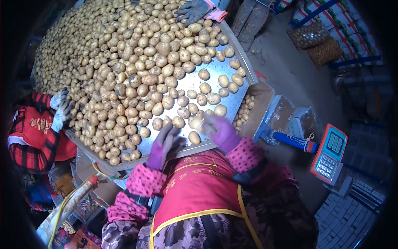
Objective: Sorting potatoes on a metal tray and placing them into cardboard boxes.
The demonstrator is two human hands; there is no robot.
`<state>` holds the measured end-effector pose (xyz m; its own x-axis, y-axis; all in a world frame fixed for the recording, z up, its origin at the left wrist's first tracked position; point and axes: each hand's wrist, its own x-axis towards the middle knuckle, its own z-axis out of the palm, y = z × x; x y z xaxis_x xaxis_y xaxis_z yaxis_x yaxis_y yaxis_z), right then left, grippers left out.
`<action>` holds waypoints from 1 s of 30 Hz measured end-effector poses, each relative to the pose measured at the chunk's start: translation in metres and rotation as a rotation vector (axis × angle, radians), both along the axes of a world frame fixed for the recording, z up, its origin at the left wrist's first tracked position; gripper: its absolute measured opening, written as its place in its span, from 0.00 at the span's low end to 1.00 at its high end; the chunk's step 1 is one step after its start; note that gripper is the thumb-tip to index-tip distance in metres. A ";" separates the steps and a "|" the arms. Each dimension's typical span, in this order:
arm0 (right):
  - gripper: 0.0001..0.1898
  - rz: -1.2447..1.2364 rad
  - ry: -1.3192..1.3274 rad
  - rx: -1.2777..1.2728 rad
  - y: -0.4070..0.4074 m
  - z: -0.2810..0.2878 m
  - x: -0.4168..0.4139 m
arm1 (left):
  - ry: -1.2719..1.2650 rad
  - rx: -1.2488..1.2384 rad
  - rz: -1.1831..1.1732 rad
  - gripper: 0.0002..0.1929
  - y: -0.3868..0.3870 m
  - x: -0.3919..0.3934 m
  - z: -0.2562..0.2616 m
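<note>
Potatoes [149, 79] are heaped over a metal sorting table [189, 82] with a raised rim, thinning out to loose ones towards me. My left hand [162, 145], in a purple and grey glove, is over the near rim with its fingers apart and nothing visible in them. Just beyond its fingertips lies a potato [178, 122]. My right hand [220, 130], gloved alike, is blurred by motion beside a pale blurred potato [196, 122]; whether it grips that potato is unclear. Between my hands a single potato [194, 137] rests by the rim.
A cardboard box [261, 96] holding potatoes [244, 112] stands at the table's right edge, beside a scale display [329, 154] on a blue post. Co-workers' gloved hands [61, 109] at left and a gloved hand [194, 11] at the top touch the heap. Filled net sacks [325, 51] lie farther right.
</note>
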<state>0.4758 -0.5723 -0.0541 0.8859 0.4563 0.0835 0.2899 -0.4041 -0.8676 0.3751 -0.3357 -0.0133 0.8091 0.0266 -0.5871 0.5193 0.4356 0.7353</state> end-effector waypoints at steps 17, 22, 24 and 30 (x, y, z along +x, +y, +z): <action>0.24 -0.156 -0.362 -0.563 0.019 -0.017 0.048 | 0.050 -0.350 0.211 0.21 0.030 -0.034 -0.021; 0.27 -0.116 -0.120 -0.463 0.023 -0.036 0.083 | 0.198 -0.307 0.126 0.23 0.033 -0.021 -0.012; 0.26 -0.151 0.142 -0.132 0.026 -0.048 0.075 | 0.056 -0.191 -0.005 0.18 0.027 -0.013 -0.013; 0.20 0.183 0.127 0.152 0.052 -0.003 0.001 | 0.039 -0.555 0.064 0.27 0.013 0.002 -0.043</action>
<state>0.4771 -0.5203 -0.0573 0.7977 0.6004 0.0570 0.2314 -0.2174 -0.9482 0.3772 -0.3226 -0.0568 0.7937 -0.2465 -0.5562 0.5011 0.7832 0.3680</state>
